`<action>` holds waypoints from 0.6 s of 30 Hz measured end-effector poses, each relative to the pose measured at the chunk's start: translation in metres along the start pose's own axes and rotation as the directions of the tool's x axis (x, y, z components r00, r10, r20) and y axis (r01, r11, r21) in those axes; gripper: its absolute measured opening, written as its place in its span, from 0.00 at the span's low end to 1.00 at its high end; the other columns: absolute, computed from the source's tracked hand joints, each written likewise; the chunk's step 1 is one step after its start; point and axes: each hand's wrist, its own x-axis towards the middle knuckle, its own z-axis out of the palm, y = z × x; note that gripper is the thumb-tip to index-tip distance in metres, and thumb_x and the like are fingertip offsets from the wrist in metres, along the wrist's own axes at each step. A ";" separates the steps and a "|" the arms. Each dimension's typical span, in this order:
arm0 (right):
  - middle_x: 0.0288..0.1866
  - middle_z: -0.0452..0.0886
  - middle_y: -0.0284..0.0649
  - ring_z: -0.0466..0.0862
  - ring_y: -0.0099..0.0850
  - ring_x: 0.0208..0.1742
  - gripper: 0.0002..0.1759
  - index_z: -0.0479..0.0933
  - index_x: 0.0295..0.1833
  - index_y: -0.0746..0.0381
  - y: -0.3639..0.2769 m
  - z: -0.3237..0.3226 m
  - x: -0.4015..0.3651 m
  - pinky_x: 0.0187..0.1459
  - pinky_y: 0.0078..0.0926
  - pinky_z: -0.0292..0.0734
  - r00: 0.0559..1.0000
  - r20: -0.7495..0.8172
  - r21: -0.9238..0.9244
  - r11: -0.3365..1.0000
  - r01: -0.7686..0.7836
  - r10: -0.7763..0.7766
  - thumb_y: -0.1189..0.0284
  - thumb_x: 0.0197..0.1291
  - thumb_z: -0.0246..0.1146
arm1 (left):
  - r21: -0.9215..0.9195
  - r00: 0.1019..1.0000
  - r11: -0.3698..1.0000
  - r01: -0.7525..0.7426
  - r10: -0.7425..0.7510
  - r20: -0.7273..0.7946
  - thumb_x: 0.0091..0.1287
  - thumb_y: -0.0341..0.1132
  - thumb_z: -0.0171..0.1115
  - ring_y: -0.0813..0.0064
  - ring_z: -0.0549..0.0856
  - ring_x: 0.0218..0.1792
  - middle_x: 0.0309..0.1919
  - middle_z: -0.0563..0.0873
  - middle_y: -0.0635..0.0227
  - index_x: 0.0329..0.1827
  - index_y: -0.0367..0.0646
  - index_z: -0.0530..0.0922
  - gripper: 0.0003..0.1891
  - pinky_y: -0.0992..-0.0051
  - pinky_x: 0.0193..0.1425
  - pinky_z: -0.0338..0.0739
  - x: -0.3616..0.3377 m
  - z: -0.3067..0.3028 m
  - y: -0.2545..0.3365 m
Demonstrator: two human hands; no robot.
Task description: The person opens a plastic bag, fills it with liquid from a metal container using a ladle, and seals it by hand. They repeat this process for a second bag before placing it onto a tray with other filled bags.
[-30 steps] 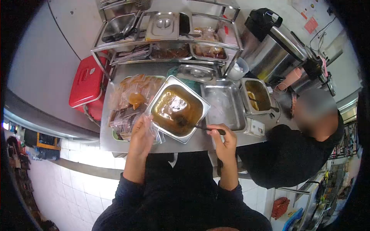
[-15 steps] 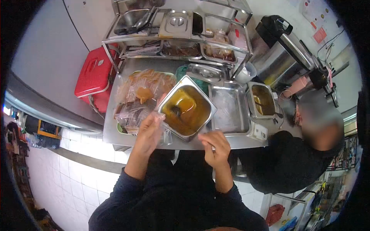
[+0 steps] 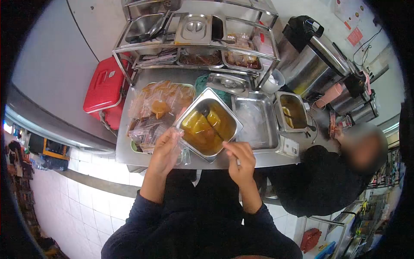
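Forward, hands on bag and ladle

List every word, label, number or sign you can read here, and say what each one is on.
No text in this view can be read.
Red notice on the wall: print too small and blurred.
White sheet above it: coloured marks only, unreadable.
Red case: raised panel on the lid, no legible lettering.
Clear bag in the left hand and ladle in the right hand: no print visible.
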 end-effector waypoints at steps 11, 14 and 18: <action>0.43 0.89 0.46 0.85 0.42 0.42 0.11 0.87 0.48 0.64 0.004 -0.015 -0.018 0.48 0.35 0.78 0.983 0.172 0.154 0.984 -0.093 0.066 0.81 0.61 0.65 | -0.036 0.999 0.998 0.044 -0.044 0.011 0.78 0.37 0.59 0.77 0.74 0.64 0.66 0.78 0.69 0.51 0.41 0.80 0.09 0.72 0.69 0.64 -0.007 -0.004 0.007; 0.43 0.89 0.45 0.85 0.42 0.42 0.10 0.87 0.48 0.65 0.008 -0.015 -0.020 0.48 0.35 0.78 0.991 0.099 0.197 0.975 -0.105 0.087 0.81 0.62 0.64 | -0.045 0.999 0.998 0.046 -0.047 -0.002 0.77 0.36 0.60 0.76 0.75 0.62 0.61 0.81 0.69 0.52 0.41 0.80 0.09 0.72 0.68 0.65 -0.006 -0.010 0.005; 0.42 0.89 0.44 0.86 0.41 0.44 0.10 0.86 0.48 0.64 0.009 -0.018 -0.017 0.50 0.35 0.78 0.994 0.087 0.075 0.995 -0.065 0.059 0.80 0.62 0.66 | -0.065 0.997 0.995 0.071 -0.071 0.001 0.77 0.35 0.60 0.76 0.77 0.60 0.56 0.83 0.71 0.53 0.41 0.80 0.09 0.73 0.67 0.66 -0.009 -0.022 -0.004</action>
